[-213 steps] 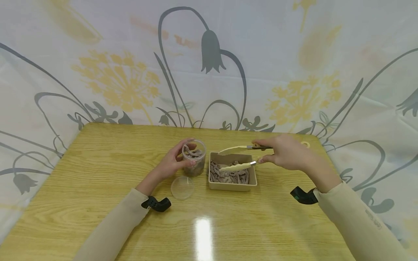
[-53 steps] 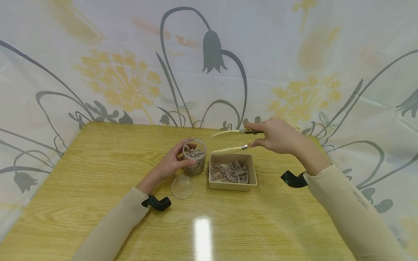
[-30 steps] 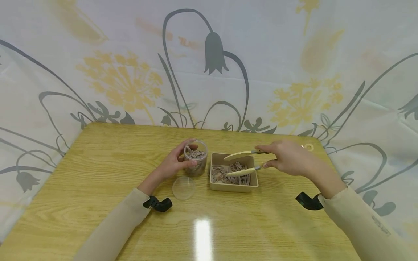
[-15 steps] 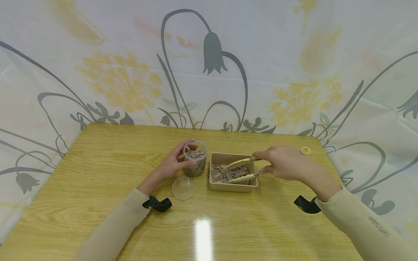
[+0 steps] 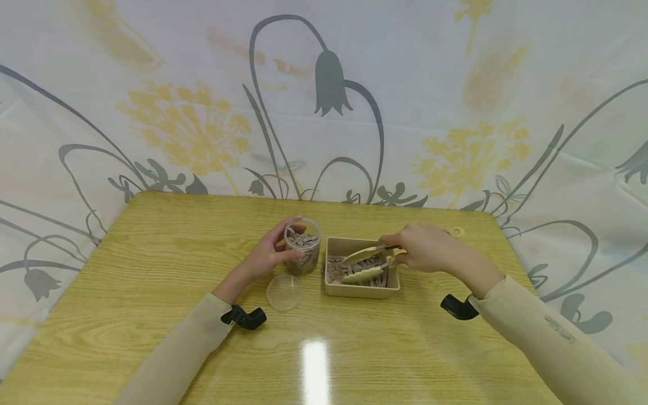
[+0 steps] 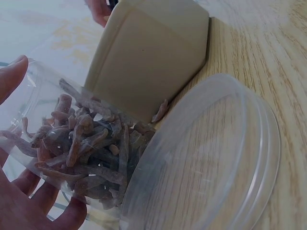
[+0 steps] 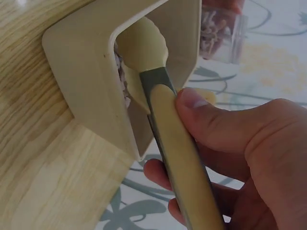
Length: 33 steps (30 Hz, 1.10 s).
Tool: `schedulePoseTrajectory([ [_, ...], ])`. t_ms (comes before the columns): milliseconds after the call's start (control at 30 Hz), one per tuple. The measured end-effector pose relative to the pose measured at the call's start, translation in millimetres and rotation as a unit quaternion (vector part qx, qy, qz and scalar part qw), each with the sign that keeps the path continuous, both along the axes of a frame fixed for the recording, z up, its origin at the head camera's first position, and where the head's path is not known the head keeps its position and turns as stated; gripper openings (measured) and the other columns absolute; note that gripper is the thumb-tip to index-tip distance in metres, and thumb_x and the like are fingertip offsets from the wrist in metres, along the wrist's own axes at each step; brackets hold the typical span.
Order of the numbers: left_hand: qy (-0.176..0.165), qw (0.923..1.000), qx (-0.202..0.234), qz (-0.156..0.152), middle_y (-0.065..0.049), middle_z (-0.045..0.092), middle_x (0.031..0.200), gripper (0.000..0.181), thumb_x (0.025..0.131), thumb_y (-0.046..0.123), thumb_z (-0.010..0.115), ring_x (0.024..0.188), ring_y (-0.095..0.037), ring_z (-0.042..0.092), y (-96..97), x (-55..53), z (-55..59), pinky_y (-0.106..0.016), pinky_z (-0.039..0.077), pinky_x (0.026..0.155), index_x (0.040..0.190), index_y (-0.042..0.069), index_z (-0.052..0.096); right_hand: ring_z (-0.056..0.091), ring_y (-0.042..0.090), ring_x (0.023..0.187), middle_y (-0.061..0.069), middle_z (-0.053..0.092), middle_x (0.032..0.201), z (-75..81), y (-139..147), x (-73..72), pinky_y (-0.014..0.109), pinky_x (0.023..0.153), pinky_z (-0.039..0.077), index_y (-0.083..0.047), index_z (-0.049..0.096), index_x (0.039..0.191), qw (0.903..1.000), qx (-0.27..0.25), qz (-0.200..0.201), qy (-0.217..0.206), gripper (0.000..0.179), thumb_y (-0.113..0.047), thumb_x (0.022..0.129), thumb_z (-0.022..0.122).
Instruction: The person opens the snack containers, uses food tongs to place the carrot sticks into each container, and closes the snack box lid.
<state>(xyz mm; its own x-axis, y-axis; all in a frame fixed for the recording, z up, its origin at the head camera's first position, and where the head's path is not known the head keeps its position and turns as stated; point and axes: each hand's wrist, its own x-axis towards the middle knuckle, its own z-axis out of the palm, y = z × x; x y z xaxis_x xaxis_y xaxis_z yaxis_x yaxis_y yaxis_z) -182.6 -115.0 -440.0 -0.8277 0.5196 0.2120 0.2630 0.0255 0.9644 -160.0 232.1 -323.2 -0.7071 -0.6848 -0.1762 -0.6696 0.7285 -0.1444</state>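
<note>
My left hand (image 5: 270, 250) curls round a clear plastic jar (image 5: 302, 260), which stands upright without its lid. Greyish-brown dried strips (image 6: 86, 153) fill much of the jar. My right hand (image 5: 422, 247) grips cream tongs (image 7: 175, 143) with metal joints, thumb on one arm and fingers on the other. Both tong heads reach down into a beige rectangular box (image 5: 361, 290), among more strips (image 5: 336, 269). The tong heads stand apart; whether a strip lies between them I cannot tell. Jar and box stand side by side, the jar on the left.
A clear round lid (image 5: 284, 292) lies on the wooden table (image 5: 202, 236) in front of the jar. One small strip piece (image 6: 161, 110) lies on the table beside the box. Behind the table hangs a flower-patterned cloth (image 5: 324, 140).
The right hand has brought the tongs from above the box down into it, moving slightly left, with the tong heads closer together. Strips in the box look rearranged. The left hand and jar stay put.
</note>
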Motion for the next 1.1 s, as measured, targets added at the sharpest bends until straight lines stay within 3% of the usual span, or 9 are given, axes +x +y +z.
schedulePoseTrajectory([
  [233, -0.001, 1.0, 0.0, 0.001, -0.028, 0.04, 0.146, 0.072, 0.093, 0.015, 0.071, 0.131, -0.039, 0.043, -0.2, 1.0, 1.4, -0.05, 0.044, 0.098, 0.155, 0.012, 0.034, 0.067, 0.009, 0.067, 0.003, 0.076, 0.097, -8.7, 4, -3.7, 0.029, 0.061, 0.055, -0.007, 0.072, 0.117, 0.9978, -0.053, 0.035, 0.018, 0.03, -0.017, 0.089, 0.076],
  [433, 0.003, 1.0, -0.002, 0.001, -0.028, 0.04, 0.145, 0.072, 0.093, 0.01, 0.07, 0.13, -0.039, 0.043, -0.2, 1.5, 2.9, -0.05, 0.045, 0.097, 0.155, 0.011, 0.033, 0.066, 0.004, 0.068, 0.002, 0.075, 0.1, -7.7, 10, -1.5, 0.027, 0.06, 0.053, -0.005, 0.071, 0.121, 0.9974, -0.069, 0.019, 0.008, 0.031, -0.016, 0.092, 0.073],
  [533, 0.005, 1.0, -0.004, 0.001, -0.027, 0.041, 0.145, 0.072, 0.093, 0.008, 0.07, 0.13, -0.038, 0.043, 0.0, 1.3, 2.7, -0.05, 0.045, 0.097, 0.155, 0.011, 0.033, 0.066, 0.005, 0.069, 0.002, 0.075, 0.102, -2.0, 13, -0.5, 0.027, 0.06, 0.053, -0.005, 0.071, 0.121, 0.9967, -0.08, 0.007, 0.01, 0.031, -0.014, 0.091, 0.073],
  [733, 0.005, 1.0, -0.007, 0.001, -0.027, 0.04, 0.145, 0.071, 0.093, 0.009, 0.07, 0.131, -0.038, 0.043, 0.5, 0.6, 0.2, -0.051, 0.044, 0.098, 0.155, 0.013, 0.034, 0.071, 0.016, 0.076, 0.007, 0.075, 0.103, 15.0, 19, 1.4, 0.034, 0.061, 0.055, -0.002, 0.072, 0.119, 0.9942, -0.093, -0.005, 0.053, 0.032, -0.012, 0.089, 0.075],
  [933, 0.003, 1.0, -0.007, -0.001, -0.025, 0.042, 0.145, 0.071, 0.094, 0.012, 0.071, 0.131, -0.038, 0.043, 0.6, 0.8, -1.0, -0.052, 0.043, 0.1, 0.155, 0.012, 0.034, 0.067, 0.005, 0.066, 0.009, 0.075, 0.106, 29.1, 21, -1.8, 0.031, 0.059, 0.052, -0.002, 0.071, 0.122, 0.9903, -0.126, -0.01, 0.056, 0.033, -0.012, 0.09, 0.074],
  [1100, 0.002, 1.0, -0.002, -0.002, -0.028, 0.04, 0.145, 0.071, 0.093, 0.011, 0.071, 0.13, -0.038, 0.044, 0.5, 0.3, 1.1, -0.052, 0.043, 0.099, 0.154, 0.012, 0.034, 0.067, 0.005, 0.066, 0.01, 0.075, 0.104, 42.9, 16, -7.3, 0.029, 0.056, 0.049, 0.0, 0.07, 0.123, 0.987, -0.146, -0.007, 0.065, 0.034, -0.008, 0.09, 0.074],
])
